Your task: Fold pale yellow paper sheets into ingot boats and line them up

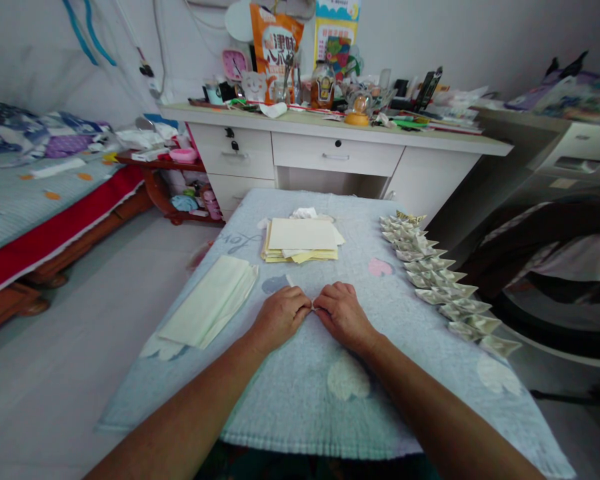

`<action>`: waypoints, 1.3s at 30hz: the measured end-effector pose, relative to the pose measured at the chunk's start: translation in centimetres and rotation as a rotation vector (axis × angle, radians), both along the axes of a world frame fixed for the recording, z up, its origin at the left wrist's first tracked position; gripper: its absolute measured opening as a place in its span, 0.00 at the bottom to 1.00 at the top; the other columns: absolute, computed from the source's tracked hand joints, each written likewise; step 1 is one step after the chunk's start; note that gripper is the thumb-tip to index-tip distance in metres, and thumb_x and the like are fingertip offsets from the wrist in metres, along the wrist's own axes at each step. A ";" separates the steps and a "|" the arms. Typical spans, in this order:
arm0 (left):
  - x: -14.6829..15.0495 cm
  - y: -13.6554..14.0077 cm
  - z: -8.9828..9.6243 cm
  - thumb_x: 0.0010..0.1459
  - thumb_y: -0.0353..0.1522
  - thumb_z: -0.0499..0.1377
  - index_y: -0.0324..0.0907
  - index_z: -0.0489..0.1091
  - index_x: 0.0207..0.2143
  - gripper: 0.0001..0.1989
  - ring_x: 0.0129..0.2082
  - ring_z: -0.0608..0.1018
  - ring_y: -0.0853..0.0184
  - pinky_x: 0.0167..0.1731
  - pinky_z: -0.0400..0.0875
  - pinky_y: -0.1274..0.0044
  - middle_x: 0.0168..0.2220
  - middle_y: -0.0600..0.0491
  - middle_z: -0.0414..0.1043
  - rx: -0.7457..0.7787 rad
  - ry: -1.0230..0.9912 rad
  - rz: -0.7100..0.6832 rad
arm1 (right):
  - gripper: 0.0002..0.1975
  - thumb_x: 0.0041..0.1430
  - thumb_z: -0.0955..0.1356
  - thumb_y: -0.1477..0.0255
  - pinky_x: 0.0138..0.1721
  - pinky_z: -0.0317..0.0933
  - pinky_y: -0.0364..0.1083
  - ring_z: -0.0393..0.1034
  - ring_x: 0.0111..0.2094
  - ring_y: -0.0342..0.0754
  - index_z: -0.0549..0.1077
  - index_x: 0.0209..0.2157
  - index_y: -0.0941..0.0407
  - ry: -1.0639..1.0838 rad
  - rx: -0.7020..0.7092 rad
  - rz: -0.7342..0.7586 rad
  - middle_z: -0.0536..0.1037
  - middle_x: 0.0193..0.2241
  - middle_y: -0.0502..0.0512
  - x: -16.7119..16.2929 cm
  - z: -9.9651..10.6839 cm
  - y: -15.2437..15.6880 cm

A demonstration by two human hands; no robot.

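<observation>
Work position: a small white piece (313,305), apparently paper, is located near the middle of the cloth-covered light-blue bench (275,393), between the two hands. Its shape is mostly hidden by the fingers.

Grip, left hand (283,311): narrow, with thumb and fingers pinched on the piece. Grip, right hand (345,313): likewise narrow, pinched on the opposite side. The fingertips of the two hands almost meet.

Beyond the hands lies a rectangular stack of pale-yellow paper sheets (303,237), its edges uneven. A crumpled white item (304,213) is just behind it. To the left, a sheaf of long pale-green paper sheets (207,300) lies aslant, well apart from the stack. Along the right side, greyish boat-shaped folded pieces (443,293) form a slanting, closely packed row; a gold-patterned piece (413,218) is at the far end.

Behind stands a white bench with drawers (305,155). Its top is crowded and includes a tall orange printed bag (275,43), a glass jar with amber contents (323,87) and a square pink clock (235,65). A bed with a pale-blue cover (10,200) bounds the left; a grey front-loading machine (570,150) bounds the right.
</observation>
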State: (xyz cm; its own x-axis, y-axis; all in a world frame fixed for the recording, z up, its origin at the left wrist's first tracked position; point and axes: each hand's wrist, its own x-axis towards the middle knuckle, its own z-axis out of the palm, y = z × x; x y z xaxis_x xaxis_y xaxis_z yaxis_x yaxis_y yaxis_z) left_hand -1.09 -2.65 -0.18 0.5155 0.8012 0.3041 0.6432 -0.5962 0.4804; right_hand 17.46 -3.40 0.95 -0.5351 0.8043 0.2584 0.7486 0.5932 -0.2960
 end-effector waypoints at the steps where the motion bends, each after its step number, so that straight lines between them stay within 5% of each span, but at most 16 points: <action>1: 0.0 0.0 0.0 0.59 0.28 0.55 0.42 0.72 0.31 0.07 0.35 0.72 0.67 0.36 0.66 0.76 0.31 0.53 0.70 -0.003 -0.001 0.001 | 0.05 0.62 0.66 0.72 0.42 0.47 0.49 0.58 0.39 0.49 0.74 0.34 0.55 0.006 -0.001 -0.009 0.71 0.33 0.53 -0.1 0.0 0.0; 20: 0.1 0.5 0.3 0.58 0.28 0.56 0.41 0.71 0.28 0.07 0.35 0.72 0.66 0.36 0.64 0.76 0.30 0.53 0.68 -0.073 -0.012 0.032 | 0.07 0.54 0.68 0.79 0.40 0.51 0.46 0.62 0.37 0.47 0.69 0.35 0.56 0.228 -0.178 -0.108 0.71 0.33 0.51 0.9 0.2 0.5; 39: 0.2 0.3 0.4 0.54 0.26 0.57 0.41 0.69 0.27 0.05 0.35 0.71 0.66 0.36 0.64 0.75 0.30 0.53 0.68 -0.067 -0.012 0.046 | 0.03 0.59 0.68 0.75 0.40 0.49 0.47 0.61 0.38 0.48 0.74 0.31 0.56 0.113 -0.179 -0.097 0.71 0.32 0.53 0.8 0.6 0.5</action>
State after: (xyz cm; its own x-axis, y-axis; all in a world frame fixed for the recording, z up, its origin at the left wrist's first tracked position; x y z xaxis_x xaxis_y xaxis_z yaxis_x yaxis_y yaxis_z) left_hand -0.87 -2.38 0.27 0.4741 0.8428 0.2548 0.6630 -0.5321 0.5266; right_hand 18.22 -2.93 1.51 -0.4288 0.8890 0.1604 0.7560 0.4504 -0.4750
